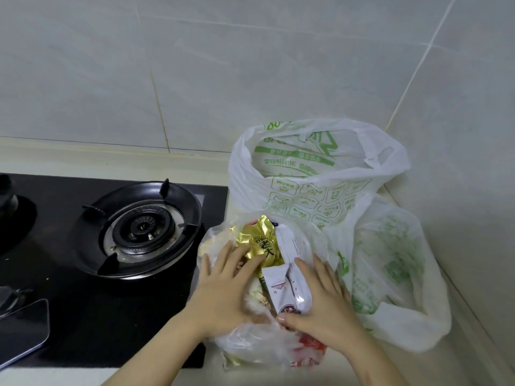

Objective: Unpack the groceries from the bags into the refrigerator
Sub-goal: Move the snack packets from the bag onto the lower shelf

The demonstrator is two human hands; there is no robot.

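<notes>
The left hand lies flat-fingered on a gold foil packet; the right hand rests straight-fingered on white wrapped bars; both sit inside a clear plastic bag; probably light, slippery, crushable; best gripped at the sealed ends.

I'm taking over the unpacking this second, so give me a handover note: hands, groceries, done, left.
Left hand: flat on the gold packet, fingers straight.
Right hand: fingers straight beside the white packets, thumb at their lower end.
Packets lie in the clear bag by the stove; green-printed bag stands open behind.
Done: nothing visibly unpacked.
Left: carry it all to the refrigerator, not in view.
</notes>
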